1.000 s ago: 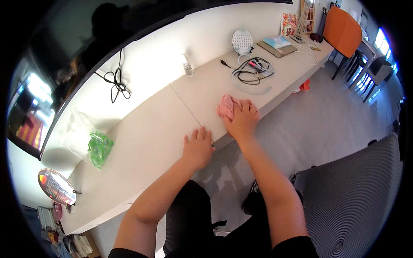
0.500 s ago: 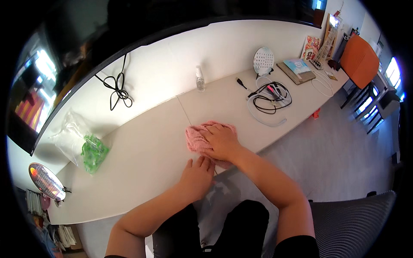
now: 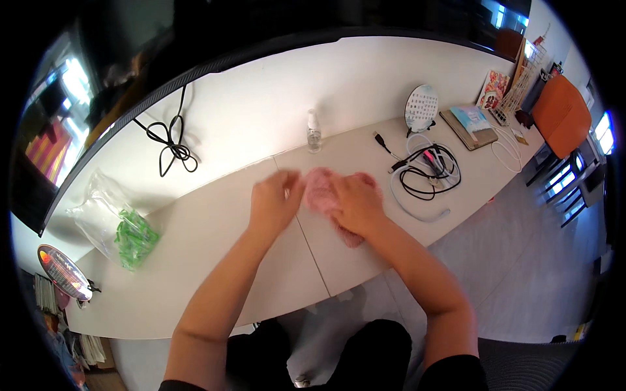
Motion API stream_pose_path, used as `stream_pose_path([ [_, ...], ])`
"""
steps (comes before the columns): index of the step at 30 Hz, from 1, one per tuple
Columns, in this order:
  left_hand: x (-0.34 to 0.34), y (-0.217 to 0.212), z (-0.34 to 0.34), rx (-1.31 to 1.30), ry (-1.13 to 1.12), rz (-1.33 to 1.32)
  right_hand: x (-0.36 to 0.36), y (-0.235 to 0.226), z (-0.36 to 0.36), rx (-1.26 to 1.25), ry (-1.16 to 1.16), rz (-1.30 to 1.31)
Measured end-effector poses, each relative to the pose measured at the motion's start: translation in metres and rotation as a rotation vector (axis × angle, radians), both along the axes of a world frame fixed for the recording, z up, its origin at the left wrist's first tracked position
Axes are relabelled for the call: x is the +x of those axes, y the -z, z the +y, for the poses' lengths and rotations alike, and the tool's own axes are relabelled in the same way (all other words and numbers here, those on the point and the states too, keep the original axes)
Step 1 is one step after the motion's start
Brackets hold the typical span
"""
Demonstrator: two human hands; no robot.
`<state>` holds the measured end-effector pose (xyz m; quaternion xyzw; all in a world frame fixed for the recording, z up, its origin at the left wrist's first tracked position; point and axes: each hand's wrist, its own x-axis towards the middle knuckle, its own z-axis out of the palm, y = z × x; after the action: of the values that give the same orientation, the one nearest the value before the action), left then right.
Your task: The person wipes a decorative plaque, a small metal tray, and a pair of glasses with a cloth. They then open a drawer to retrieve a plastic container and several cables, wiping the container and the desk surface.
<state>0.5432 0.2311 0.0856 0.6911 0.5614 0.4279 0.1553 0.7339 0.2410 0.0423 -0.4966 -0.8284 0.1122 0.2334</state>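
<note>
A pink cloth (image 3: 319,190), bunched up and slightly blurred, is over the white desk (image 3: 215,241) near the seam between two desk panels. My right hand (image 3: 360,207) is on top of the cloth with its fingers curled into it, and a fold hangs toward me below the palm. Just left of the cloth is my left hand (image 3: 275,203), raised a little and smeared by motion. Its fingertips come close to the cloth's left edge; whether they touch it I cannot tell. Behind the cloth stands a clear spray bottle (image 3: 314,135).
Coiled black and white cables (image 3: 427,171) lie to the right, before a round stand-up card (image 3: 422,107) and a notebook (image 3: 466,130). At the left sit a clear bag with green contents (image 3: 135,238) and an oval sign (image 3: 64,272). A black screen (image 3: 261,26) overhangs the back.
The cloth and my right hand have moved away from me, off the desk's front edge. My left hand has risen from near that edge to beside the cloth. The view has shifted slightly.
</note>
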Motion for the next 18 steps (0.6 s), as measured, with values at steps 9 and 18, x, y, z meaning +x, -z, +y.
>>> stream_pose_path([
  [9,0.049,0.022,0.124,-0.285,-0.331,0.251,0.002,0.010,0.004,0.221,0.197,-0.056],
  [18,-0.035,0.012,0.067,-0.272,-0.205,-0.082,0.013,0.009,0.048,0.287,0.408,-0.113],
])
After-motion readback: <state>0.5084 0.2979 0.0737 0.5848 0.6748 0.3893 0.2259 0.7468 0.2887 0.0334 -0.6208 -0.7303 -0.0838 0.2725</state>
